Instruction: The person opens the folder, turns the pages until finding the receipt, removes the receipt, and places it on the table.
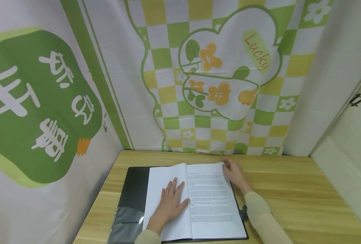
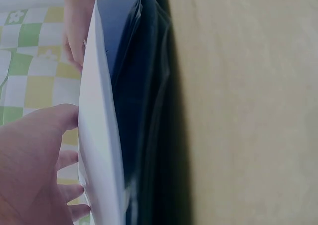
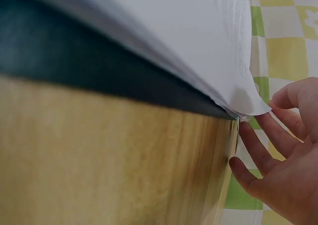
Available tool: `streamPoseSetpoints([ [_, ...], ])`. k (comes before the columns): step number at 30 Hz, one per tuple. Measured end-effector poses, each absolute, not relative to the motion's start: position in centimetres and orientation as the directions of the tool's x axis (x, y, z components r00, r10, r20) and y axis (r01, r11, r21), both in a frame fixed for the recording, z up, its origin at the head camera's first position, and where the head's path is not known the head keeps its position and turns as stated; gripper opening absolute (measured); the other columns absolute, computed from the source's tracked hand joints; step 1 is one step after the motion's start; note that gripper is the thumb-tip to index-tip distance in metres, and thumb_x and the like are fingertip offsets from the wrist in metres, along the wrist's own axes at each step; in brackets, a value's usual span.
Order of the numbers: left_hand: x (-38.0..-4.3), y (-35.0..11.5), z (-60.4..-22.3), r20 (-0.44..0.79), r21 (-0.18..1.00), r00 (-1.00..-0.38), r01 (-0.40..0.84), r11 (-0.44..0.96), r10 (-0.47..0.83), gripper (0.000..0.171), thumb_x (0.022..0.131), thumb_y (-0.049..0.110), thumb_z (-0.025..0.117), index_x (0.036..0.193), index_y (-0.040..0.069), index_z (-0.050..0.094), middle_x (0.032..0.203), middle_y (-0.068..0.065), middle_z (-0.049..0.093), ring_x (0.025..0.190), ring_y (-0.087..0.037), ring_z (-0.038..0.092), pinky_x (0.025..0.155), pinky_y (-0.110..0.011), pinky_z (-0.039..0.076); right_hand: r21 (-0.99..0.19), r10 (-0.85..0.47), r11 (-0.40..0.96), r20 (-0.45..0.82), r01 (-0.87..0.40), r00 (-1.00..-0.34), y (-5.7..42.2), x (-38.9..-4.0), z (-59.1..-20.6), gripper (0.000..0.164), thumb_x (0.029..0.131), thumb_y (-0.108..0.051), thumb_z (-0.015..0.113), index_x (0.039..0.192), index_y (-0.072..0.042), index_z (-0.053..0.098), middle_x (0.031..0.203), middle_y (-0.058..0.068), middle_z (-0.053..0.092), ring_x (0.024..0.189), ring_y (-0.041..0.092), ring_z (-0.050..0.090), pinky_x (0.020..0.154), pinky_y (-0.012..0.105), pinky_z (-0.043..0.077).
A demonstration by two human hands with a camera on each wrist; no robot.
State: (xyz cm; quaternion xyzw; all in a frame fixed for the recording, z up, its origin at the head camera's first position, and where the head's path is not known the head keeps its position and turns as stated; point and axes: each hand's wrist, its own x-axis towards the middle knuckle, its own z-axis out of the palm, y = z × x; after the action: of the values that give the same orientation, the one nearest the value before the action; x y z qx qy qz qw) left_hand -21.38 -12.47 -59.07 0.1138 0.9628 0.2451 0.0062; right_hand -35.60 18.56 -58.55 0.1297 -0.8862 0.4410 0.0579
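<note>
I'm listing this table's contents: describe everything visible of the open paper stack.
The white paper stack, creased down its middle, lies open on a black folder. Its left page, under the left hand, shows no clear print; its right page carries text, its far outer corner curled and pinched by the right hand.

Wood-grain table (image 1: pixel 293 189), screened on three sides;
behind its far edge, a flowered checked curtain (image 1: pixel 220 98) reading "Lucky"; beside its left edge, green-and-white Chinese-lettered cloth (image 1: pixel 52 112); beside its right, pale black-lettered cloth (image 1: pixel 345 149).
</note>
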Motion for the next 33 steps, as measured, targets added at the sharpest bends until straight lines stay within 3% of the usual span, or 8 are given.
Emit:
streamPoseSetpoints([
  [14,-21.6,-12.6,-59.5,0.032,0.482,-0.976,0.206,0.852,0.218,0.071,0.106,0.049,0.054,0.164,0.012,0.038,0.173,-0.023,0.019,0.158,-0.048,0.018,0.123,-0.071,0.016,-0.59,-0.251,0.737,0.214,-0.33,-0.944,18.6,-35.7,-57.7,0.034,0.103,-0.006,0.059,0.135,0.005,0.064,0.125,0.028,0.069,0.11,0.043,0.069,0.096,0.059,0.055],
  [19,-21.5,-12.7,-59.5,0.031,0.494,-0.975,0.206,0.845,0.22,0.07,0.106,0.049,0.053,0.164,0.012,0.038,0.173,-0.024,0.019,0.158,-0.048,0.018,0.123,-0.071,0.016,-0.562,-0.267,0.755,0.208,-0.338,-0.941,18.9,-36.2,-57.8,0.027,0.102,-0.007,0.061,0.127,0.0,0.069,0.111,0.019,0.072,0.096,0.033,0.068,0.087,0.054,0.057],
  [27,-21.5,-12.7,-59.6,0.032,0.493,-0.976,0.202,0.846,0.215,0.071,0.106,0.05,0.053,0.164,0.012,0.038,0.173,-0.023,0.02,0.158,-0.048,0.018,0.123,-0.071,0.016,-0.547,-0.29,0.76,0.197,-0.351,-0.936,19.0,-36.5,-57.6,0.025,0.102,-0.007,0.063,0.127,-0.002,0.067,0.09,0.005,0.065,0.079,0.021,0.057,0.071,0.041,0.051],
  [33,-21.5,-12.7,-59.6,0.031,0.488,-0.977,0.2,0.85,0.212,0.071,0.106,0.05,0.053,0.164,0.012,0.039,0.172,-0.024,0.021,0.158,-0.048,0.02,0.123,-0.071,0.017,-0.524,-0.308,0.759,0.235,-0.387,-0.922,19.1,-36.4,-57.7,0.026,0.1,-0.006,0.068,0.125,-0.001,0.067,0.095,0.008,0.068,0.082,0.022,0.06,0.073,0.044,0.053],
])
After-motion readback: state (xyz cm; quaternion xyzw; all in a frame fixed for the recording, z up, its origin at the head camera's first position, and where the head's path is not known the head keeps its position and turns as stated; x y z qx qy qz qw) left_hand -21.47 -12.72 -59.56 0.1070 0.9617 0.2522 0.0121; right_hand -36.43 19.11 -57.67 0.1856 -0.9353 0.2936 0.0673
